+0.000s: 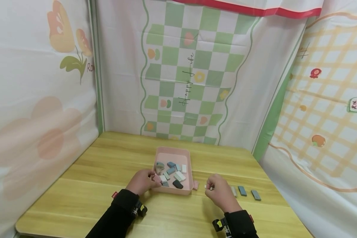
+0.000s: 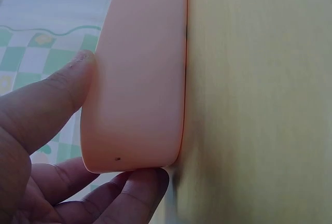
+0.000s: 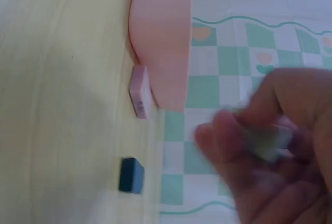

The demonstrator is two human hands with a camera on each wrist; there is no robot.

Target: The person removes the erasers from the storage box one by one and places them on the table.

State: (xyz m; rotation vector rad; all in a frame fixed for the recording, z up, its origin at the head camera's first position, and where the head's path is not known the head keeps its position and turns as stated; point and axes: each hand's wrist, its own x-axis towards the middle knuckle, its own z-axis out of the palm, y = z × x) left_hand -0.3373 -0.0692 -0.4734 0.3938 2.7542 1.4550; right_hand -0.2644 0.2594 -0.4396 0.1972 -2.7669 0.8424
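A pink tray point(image 1: 186, 155) holds several small blocks in white, blue, grey and dark tones, such as the dark block point(image 1: 178, 184). At its near left corner is my left hand point(image 1: 140, 181); in the left wrist view the thumb rests on the rim and the fingers touch the end wall. A pink block point(image 1: 156, 178) shows beside those fingertips. To the right of the tray, my right hand point(image 1: 220, 191) is raised over the table, pinching a small pale block point(image 3: 267, 143), blurred and partly hidden by the fingers.
A pink block point(image 1: 195, 185) lies against the tray's right side. Further right on the wooden table point(image 1: 113, 158) are a pale block point(image 1: 233, 191), a blue block point(image 1: 242, 190) and a grey block point(image 1: 256, 195). Printed curtains point(image 1: 122, 82) enclose the table.
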